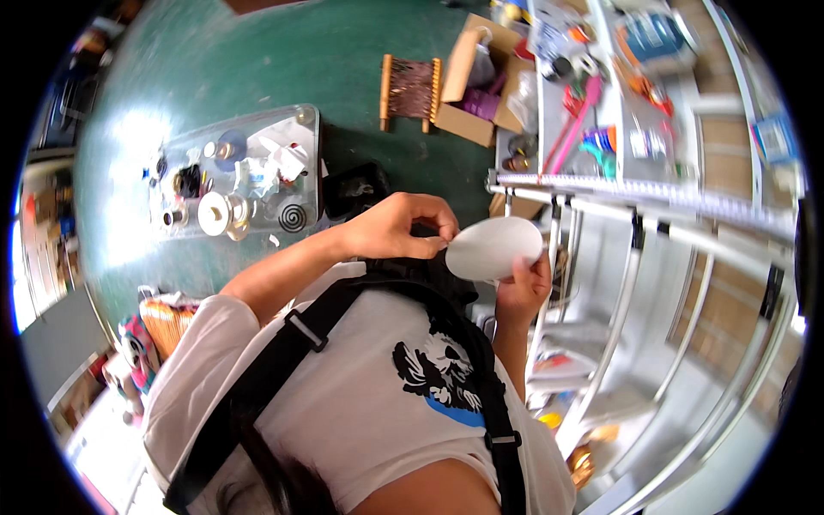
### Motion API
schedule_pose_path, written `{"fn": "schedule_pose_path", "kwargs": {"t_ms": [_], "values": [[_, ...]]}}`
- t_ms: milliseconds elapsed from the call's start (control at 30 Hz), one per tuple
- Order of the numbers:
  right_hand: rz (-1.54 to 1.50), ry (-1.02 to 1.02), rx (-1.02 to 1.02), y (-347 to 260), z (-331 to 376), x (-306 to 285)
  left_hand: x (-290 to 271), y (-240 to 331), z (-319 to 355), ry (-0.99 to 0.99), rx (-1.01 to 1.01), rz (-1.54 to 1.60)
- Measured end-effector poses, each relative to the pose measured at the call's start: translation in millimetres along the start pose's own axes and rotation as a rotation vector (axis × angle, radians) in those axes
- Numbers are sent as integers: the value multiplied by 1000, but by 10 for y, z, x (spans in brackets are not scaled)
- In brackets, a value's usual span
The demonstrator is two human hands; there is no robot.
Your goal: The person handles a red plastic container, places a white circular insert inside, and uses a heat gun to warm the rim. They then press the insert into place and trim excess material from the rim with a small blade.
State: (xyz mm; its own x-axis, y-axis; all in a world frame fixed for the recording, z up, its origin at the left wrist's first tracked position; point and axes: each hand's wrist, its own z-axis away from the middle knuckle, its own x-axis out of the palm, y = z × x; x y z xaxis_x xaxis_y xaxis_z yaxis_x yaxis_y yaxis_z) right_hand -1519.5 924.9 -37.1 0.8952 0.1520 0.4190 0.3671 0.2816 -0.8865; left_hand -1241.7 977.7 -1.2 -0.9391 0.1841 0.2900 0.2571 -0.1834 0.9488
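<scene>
In front of my chest I hold a thin, plain white round disc [491, 250], tilted so that it looks oval. My left hand [405, 227] has thumb and forefinger pinched together at the disc's left edge, the other fingers curled. On the lower right edge, my right hand [525, 290] grips the disc, with its thumb on the near face and its other fingers partly hidden behind. The frame does not show whether the disc is paper or plastic.
Left stands a glass-topped table [313, 146] with a cream pot [221, 214], a mosquito coil [293, 217] and small items. A white shelving rack [704, 202] full of goods rises at right. Beyond are an open cardboard box [468, 120] and a low wooden stool [411, 90].
</scene>
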Motion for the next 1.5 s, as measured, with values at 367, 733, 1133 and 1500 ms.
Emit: {"fn": "schedule_pose_path", "kwargs": {"t_ms": [367, 733, 1133, 1500], "values": [[212, -834, 104, 579, -1924, 2266, -960, 295, 619, 1052, 81, -642], [-31, -1009, 614, 1906, -4884, 5695, -3765, 282, -42, 1634, -9, -152], [189, -1232, 802, 2545, -6681, 7352, -7049, 1314, -1949, 953, 3, 587], [112, -908, -83, 2387, -10361, 9318, -9281, 2911, -3215, 951, 148, 422]]}}
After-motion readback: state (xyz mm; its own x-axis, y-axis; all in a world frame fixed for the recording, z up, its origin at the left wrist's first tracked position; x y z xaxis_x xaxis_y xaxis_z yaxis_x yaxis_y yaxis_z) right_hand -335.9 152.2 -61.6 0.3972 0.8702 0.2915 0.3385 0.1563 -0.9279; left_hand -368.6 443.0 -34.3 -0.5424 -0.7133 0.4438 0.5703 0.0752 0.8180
